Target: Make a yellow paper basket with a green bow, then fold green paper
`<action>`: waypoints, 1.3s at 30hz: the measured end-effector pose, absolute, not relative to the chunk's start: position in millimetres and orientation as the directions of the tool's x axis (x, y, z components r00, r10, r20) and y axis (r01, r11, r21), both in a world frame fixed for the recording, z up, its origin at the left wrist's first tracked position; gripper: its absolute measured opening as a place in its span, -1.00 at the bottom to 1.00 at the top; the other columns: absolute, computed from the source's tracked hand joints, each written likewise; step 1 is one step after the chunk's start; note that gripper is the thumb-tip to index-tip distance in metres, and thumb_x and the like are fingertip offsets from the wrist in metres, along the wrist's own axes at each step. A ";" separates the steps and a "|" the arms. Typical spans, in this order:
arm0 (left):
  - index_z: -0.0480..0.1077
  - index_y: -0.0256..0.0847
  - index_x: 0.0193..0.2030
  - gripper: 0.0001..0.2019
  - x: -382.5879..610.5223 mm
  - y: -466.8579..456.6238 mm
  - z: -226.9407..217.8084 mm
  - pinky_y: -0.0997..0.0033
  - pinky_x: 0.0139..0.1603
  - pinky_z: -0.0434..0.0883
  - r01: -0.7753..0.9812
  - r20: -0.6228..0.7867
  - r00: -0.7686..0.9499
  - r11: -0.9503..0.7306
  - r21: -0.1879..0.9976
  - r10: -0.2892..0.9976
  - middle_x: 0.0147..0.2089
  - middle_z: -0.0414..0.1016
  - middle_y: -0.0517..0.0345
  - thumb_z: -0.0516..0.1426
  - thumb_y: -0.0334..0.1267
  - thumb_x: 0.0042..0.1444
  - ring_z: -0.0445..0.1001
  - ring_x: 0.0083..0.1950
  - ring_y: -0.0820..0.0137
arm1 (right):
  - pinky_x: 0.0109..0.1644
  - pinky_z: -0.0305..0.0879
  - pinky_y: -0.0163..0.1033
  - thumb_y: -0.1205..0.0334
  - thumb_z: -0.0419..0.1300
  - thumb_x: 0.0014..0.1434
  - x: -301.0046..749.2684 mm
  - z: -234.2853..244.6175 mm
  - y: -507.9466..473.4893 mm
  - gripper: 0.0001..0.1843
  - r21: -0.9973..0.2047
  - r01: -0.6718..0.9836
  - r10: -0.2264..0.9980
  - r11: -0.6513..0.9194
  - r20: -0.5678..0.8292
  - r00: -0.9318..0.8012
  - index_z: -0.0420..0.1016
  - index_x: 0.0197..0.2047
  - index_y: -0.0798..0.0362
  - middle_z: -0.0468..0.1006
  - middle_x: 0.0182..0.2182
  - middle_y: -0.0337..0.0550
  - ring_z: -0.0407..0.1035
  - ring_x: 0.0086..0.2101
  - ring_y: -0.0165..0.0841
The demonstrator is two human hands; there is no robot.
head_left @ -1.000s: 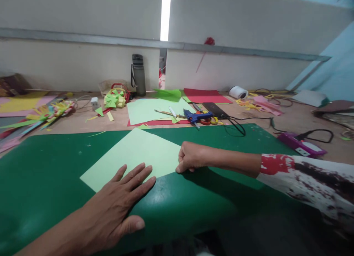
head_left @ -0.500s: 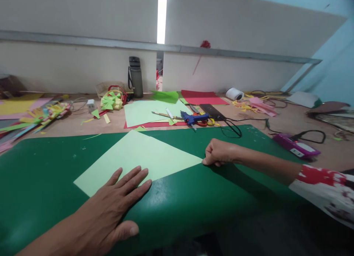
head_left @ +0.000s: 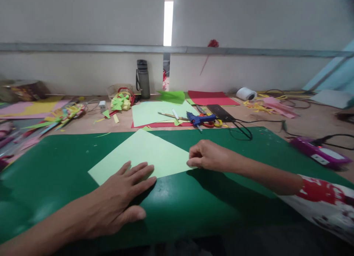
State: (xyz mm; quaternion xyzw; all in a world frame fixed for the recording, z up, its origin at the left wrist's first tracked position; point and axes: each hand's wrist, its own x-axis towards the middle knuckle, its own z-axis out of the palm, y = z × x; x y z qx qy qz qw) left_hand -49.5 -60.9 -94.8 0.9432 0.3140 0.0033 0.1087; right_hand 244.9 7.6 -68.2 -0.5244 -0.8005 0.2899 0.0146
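Note:
A light green folded paper [head_left: 143,152], triangular in outline, lies on a dark green cutting mat [head_left: 55,167]. My left hand [head_left: 118,197] rests flat on the mat with its fingers spread, their tips pressing the paper's near edge. My right hand [head_left: 206,155] is curled into a loose fist at the paper's right tip, fingertips pressed down on the corner.
Beyond the mat lie more green and red sheets [head_left: 157,112], a blue glue gun [head_left: 199,118], scissors, a black phone [head_left: 219,112] with cable, a grey bottle [head_left: 143,79], paper craft scraps [head_left: 121,101], a tape roll [head_left: 245,93] and a purple device [head_left: 318,152] at right.
My right hand slid right along the paper's edge to its tip, then came back left a little. The left hand stayed pressed on the paper.

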 end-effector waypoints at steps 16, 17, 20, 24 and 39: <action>0.31 -0.10 0.14 -0.38 -50.0 -35.6 -99.9 0.10 0.03 0.22 0.491 0.036 0.847 -0.807 0.327 0.530 -0.01 0.30 -0.06 -0.25 0.23 0.21 0.23 -0.07 0.17 | -0.52 -0.04 -0.33 0.10 0.21 0.01 226.2 -90.0 15.9 -0.75 -0.451 0.817 0.815 0.358 -0.277 -0.510 0.38 -0.57 0.06 0.36 -0.62 -0.30 0.18 -0.57 -0.45; 0.31 -0.11 0.14 -0.38 -54.3 -37.0 -99.8 0.10 0.04 0.22 0.500 0.037 0.840 -0.799 0.334 0.541 0.00 0.30 -0.05 -0.23 0.22 0.21 0.23 -0.06 0.17 | -0.52 -0.03 -0.33 0.09 0.20 0.02 226.8 -92.0 15.9 -0.74 -0.460 0.814 0.816 0.354 -0.272 -0.509 0.37 -0.57 0.06 0.36 -0.62 -0.30 0.18 -0.57 -0.45; 0.33 -0.11 0.12 -0.42 -65.8 -41.0 -100.1 0.10 0.07 0.22 0.528 0.039 0.819 -0.778 0.340 0.572 0.02 0.30 -0.05 -0.20 0.20 0.22 0.24 -0.04 0.18 | -0.52 -0.03 -0.33 0.09 0.19 0.04 227.8 -95.9 15.8 -0.73 -0.471 0.811 0.823 0.349 -0.260 -0.505 0.35 -0.57 0.05 0.36 -0.63 -0.30 0.17 -0.57 -0.45; 0.35 -0.13 0.10 -0.45 -79.2 -45.2 -101.1 0.09 0.07 0.23 0.554 0.033 0.799 -0.757 0.345 0.600 0.02 0.30 -0.07 -0.20 0.16 0.25 0.23 -0.02 0.17 | -0.51 -0.04 -0.33 0.08 0.19 0.06 227.3 -94.8 14.8 -0.72 -0.452 0.823 0.827 0.344 -0.269 -0.493 0.34 -0.57 0.05 0.35 -0.63 -0.29 0.17 -0.57 -0.45; 0.42 -0.12 0.00 -0.66 -126.7 -62.7 -110.1 0.07 0.09 0.25 0.624 0.128 0.718 -0.714 0.316 0.684 0.06 0.31 -0.10 -0.05 -0.05 0.28 0.23 0.07 0.13 | -0.51 -0.04 -0.31 0.07 0.16 0.09 232.2 -101.7 18.8 -0.71 -0.440 0.827 0.820 0.351 -0.283 -0.498 0.34 -0.56 0.04 0.38 -0.63 -0.25 0.19 -0.58 -0.42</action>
